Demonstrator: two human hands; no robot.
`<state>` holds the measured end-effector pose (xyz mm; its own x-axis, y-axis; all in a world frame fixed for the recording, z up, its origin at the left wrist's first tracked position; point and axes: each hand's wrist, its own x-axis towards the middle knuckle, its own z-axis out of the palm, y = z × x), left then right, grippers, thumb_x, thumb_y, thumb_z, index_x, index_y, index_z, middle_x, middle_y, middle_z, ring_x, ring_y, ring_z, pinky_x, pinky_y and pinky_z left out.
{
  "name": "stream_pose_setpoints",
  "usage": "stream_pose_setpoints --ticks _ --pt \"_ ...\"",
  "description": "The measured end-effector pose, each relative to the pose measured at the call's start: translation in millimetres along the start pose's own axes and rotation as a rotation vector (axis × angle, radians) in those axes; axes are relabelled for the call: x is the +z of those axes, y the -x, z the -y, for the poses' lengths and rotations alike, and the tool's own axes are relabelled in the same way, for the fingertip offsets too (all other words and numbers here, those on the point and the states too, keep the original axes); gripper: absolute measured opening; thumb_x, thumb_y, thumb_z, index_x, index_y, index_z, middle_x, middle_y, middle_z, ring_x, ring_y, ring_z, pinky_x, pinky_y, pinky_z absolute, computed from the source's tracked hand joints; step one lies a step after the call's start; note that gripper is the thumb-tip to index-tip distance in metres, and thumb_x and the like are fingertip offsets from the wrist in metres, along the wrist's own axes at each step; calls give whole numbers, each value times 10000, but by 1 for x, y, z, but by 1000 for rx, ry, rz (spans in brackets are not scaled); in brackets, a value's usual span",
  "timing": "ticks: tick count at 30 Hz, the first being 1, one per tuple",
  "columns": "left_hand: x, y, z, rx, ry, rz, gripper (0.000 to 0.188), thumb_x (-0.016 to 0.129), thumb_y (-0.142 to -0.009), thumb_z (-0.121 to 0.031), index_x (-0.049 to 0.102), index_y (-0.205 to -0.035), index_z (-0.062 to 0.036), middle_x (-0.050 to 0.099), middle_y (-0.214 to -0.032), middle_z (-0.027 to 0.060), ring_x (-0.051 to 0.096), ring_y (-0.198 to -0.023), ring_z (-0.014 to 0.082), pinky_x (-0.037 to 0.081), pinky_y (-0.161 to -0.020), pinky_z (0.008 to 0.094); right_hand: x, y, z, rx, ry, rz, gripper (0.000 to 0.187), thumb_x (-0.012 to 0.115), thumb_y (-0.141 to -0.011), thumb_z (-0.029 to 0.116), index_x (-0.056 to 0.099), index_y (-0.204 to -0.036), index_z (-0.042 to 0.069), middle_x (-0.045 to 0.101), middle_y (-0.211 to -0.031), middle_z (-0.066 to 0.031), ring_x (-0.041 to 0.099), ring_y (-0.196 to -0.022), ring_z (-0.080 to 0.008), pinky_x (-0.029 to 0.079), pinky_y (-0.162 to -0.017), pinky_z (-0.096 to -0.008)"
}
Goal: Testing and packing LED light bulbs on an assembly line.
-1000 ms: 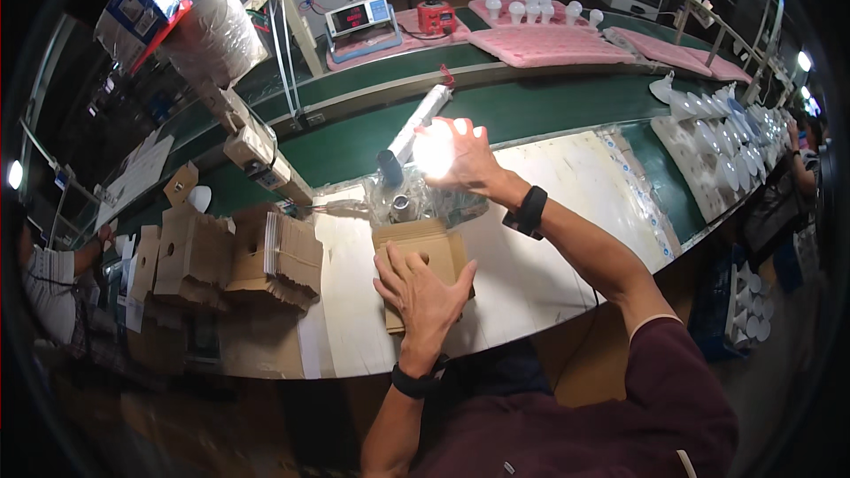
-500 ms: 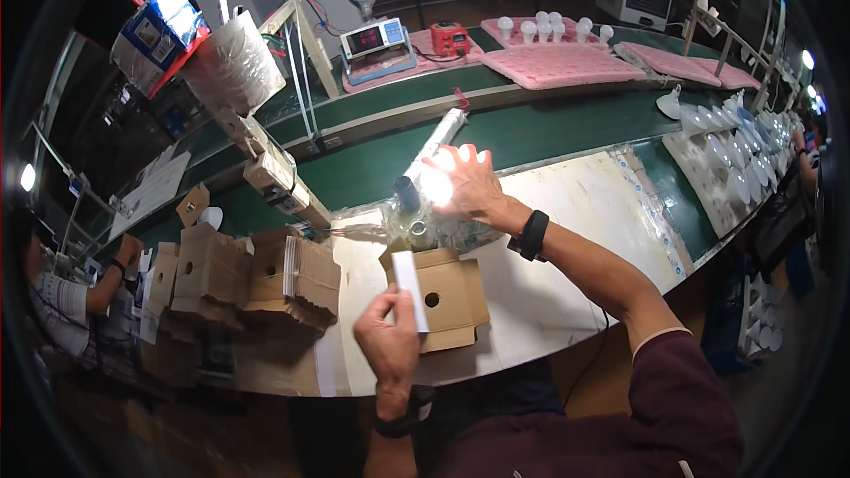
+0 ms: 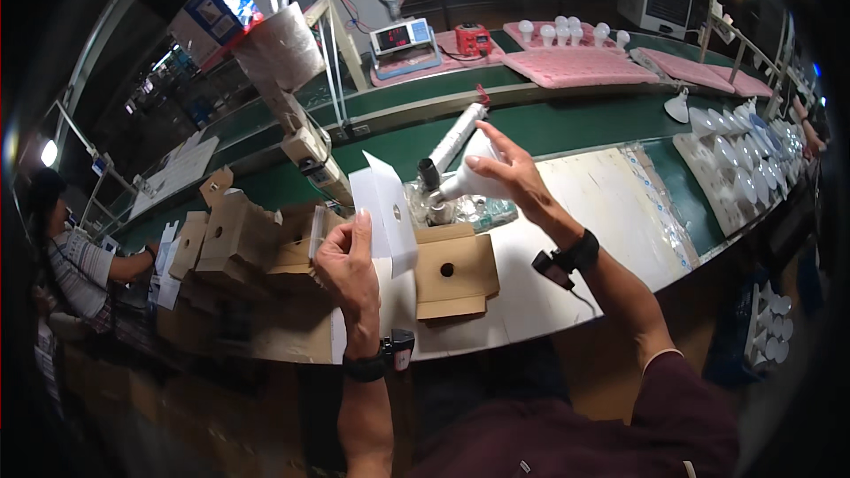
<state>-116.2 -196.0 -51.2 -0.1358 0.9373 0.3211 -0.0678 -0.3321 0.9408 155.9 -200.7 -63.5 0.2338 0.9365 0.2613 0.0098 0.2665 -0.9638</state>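
Observation:
My right hand [image 3: 516,179] grips a white light bulb [image 3: 467,179] by its wide head, its neck pointing left toward a dark socket [image 3: 430,175] on a metal fixture. The bulb is unlit. My left hand [image 3: 345,264] holds up a white folded paper sheet [image 3: 384,207] above the table. Below and between the hands lies a flat brown cardboard box [image 3: 453,274] with a round hole in its top. A white tube [image 3: 458,137] slants up behind the bulb.
Several folded cardboard boxes [image 3: 235,235] are piled at the left. A green conveyor belt [image 3: 567,119] runs behind, with pink foam trays of bulbs [image 3: 575,62] and a digital meter [image 3: 403,40]. White bulb parts [image 3: 735,155] lie at right. Another person [image 3: 75,257] works at far left.
The bulb was lit and is now dark. My right hand has pulled it back from the socket. My left hand has lifted off the box and raised the white sheet.

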Motion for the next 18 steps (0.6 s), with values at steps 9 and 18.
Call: stream_pose_setpoints --ticks 9,18 --pt "52 10 -13 -198 287 476 266 648 -1016 -162 710 -1148 61 664 -1283 116 625 -1055 126 494 -940 277 8 43 20 265 -568 -25 746 647 -955 368 336 -1556 53 585 -1251 -112 605 -1125 -202 501 -980 -350" --pt "112 -27 -15 335 -260 696 321 682 -946 -27 684 -1267 -6 622 -1193 74 650 -951 134 539 -868 260 -27 13 -14 399 -942 -1 537 564 -992 523 526 -1356 131 631 -1226 -86 685 -1052 -290 594 -824 -528"
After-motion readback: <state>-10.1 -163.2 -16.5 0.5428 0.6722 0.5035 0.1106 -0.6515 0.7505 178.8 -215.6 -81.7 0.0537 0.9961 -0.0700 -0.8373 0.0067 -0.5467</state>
